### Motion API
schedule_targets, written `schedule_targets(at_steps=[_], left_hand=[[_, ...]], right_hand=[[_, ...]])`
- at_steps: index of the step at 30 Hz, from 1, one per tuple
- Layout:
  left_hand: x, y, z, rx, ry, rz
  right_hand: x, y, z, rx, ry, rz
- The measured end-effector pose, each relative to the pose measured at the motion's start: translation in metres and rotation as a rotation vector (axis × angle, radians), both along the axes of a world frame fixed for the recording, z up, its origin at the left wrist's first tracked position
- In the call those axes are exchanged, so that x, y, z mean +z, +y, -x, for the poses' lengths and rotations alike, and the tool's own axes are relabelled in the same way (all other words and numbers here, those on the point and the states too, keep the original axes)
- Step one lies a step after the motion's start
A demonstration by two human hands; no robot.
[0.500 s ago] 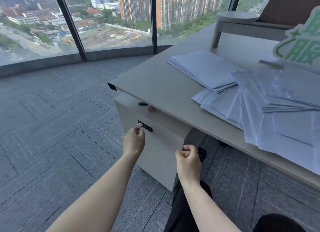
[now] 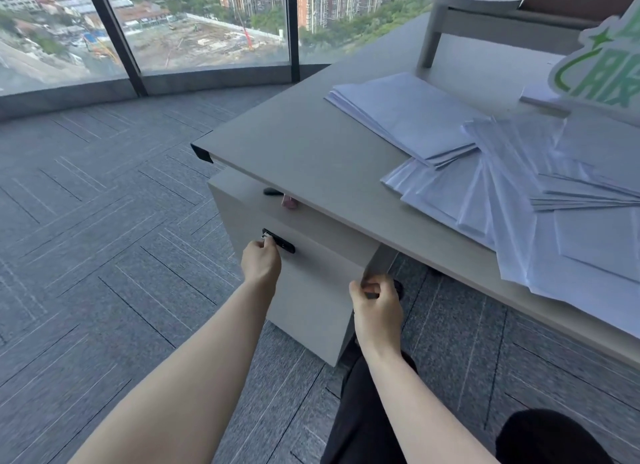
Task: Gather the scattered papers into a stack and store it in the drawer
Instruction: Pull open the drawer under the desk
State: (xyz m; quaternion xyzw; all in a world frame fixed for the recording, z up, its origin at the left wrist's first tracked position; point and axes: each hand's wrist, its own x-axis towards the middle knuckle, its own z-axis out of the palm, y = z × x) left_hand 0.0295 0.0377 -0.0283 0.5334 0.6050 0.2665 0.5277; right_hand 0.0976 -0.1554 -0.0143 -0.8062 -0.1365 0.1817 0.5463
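Observation:
White papers lie scattered over the right part of the grey desk [image 2: 304,145]: one squared pile [image 2: 408,114] further back and a fanned spread [image 2: 540,200] nearer me. Under the desk's left end stands a pale drawer cabinet [image 2: 311,290] with a black lock plate [image 2: 282,244]. My left hand [image 2: 261,261] is closed at the lock plate, fingertips pinching something small and metallic there. My right hand [image 2: 375,302] grips the cabinet's right front edge [image 2: 374,259]. The drawer front looks shut.
A green and white sign [image 2: 602,72] stands at the desk's far right. A grey stool-like stand [image 2: 474,13] sits at the back of the desk. Small dark and pink items [image 2: 287,200] rest on the cabinet top. Grey carpet and tall windows lie to the left.
Both hands stay at the cabinet, the left at the lock and the right at the front edge. The view has shifted slightly closer.

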Motion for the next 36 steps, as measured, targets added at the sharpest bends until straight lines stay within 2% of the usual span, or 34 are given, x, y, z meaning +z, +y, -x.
schedule_targets(at_steps=[5,20,36], left_hand=[[0.01,-0.002,-0.004,0.066,-0.015,0.034],[0.004,-0.003,-0.005,0.135,-0.247,0.169],[0.003,-0.027,0.057,0.208,-0.302,0.2]], right_hand=[[-0.004,-0.003,-0.004,0.033,-0.028,-0.028],[-0.009,-0.01,-0.012,0.105,-0.099,-0.007],[0.002,-0.041,0.007,0.463,-0.18,0.129]])
